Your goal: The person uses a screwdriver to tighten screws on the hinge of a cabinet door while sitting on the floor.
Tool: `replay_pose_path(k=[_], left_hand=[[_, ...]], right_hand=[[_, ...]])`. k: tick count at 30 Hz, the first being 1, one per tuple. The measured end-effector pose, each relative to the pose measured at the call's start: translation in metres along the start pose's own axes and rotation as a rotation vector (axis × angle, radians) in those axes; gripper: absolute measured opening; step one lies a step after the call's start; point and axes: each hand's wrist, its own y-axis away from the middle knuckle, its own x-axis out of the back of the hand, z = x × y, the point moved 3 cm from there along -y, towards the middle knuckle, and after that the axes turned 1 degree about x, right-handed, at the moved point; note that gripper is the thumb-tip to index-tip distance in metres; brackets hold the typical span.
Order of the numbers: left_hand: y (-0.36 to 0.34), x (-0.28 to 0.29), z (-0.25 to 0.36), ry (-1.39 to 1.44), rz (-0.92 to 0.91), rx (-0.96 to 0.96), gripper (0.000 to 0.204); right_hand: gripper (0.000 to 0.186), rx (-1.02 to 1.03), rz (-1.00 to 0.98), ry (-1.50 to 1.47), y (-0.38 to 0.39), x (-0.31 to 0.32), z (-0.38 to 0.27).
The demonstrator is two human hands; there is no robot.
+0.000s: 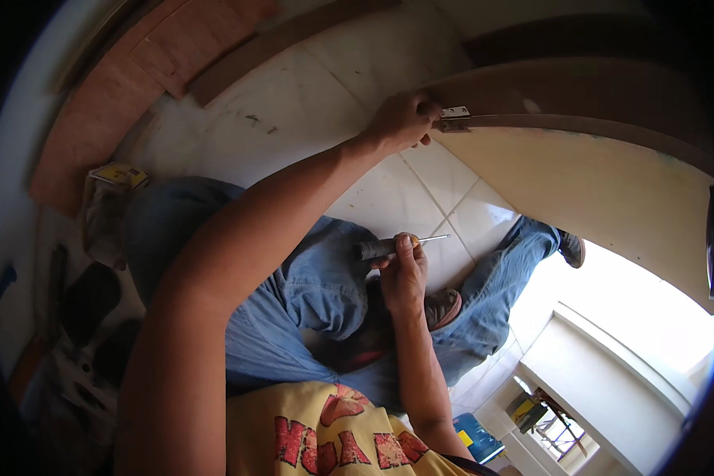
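My left hand (407, 120) is stretched forward to the edge of a door (587, 170), its fingers closed around the end of a metal hinge (455, 112). The hinge leaf shows screw holes and lies against the door's dark brown edge; my fingers hide part of it. Lower down, over my lap, a screwdriver (376, 249) with a dark handle and a yellow collar rests in my right hand (404, 274). Its thin shaft points right, apart from the door. Thumb and fingers are wrapped round the handle near the collar.
Reddish-brown boards (155, 67) lie at the far left on the pale tiled floor (357, 190). Beside my left knee sits a yellow-topped packet (119, 174). Dark objects (91, 301) clutter the left side. At the lower right stands a blue container (476, 436). My bent legs surround the work.
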Motion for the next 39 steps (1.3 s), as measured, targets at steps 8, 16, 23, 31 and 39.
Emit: replay_pose_path(k=[8, 16, 23, 31, 39], left_hand=[[0.008, 0.012, -0.004, 0.239, -0.135, 0.032, 0.025], [0.019, 0.023, 0.024, 0.274, -0.146, 0.181, 0.013], [0.008, 0.02, 0.027, 0.038, -0.133, 0.207, 0.014], [-0.003, 0.003, 0.002, -0.083, -0.11, 0.016, 0.02], [0.0, 0.001, -0.001, -0.215, 0.049, -0.156, 0.015]], right_hand=[[0.02, 0.027, -0.041, -0.019, 0.0, 0.001, 0.0], [0.02, 0.056, -0.064, 0.01, 0.001, -0.003, -0.004], [0.028, 0.047, -0.154, 0.104, 0.005, -0.022, -0.007], [0.036, 0.016, -0.102, 0.288, 0.006, -0.026, 0.005], [0.036, -0.012, -0.102, 0.292, 0.0, -0.028, 0.011]])
